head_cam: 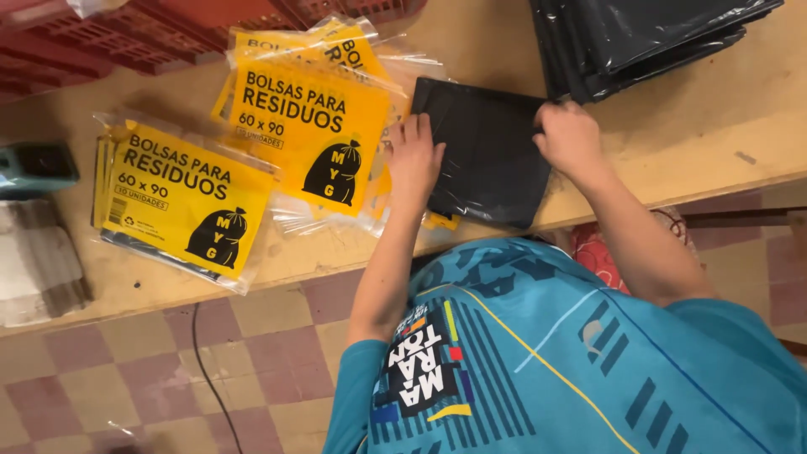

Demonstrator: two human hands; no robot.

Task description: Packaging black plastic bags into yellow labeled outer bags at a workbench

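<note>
A folded stack of black plastic bags (486, 155) lies on the wooden table (689, 134) near its front edge. My left hand (414, 158) presses flat on the stack's left edge, fingers spread. My right hand (568, 136) grips the stack's upper right corner. To the left of the stack lies a pile of clear sleeves with yellow printed labels (313, 126), partly under my left hand. A filled yellow-labelled pack (183, 200) lies farther left.
A tall pile of folded black bags (639, 38) sits at the back right. Red plastic crates (151, 34) stand at the back left. A teal device (38, 166) and grey cardboard (38, 265) lie at the far left. Checkered floor with a black cable (202, 353) runs below.
</note>
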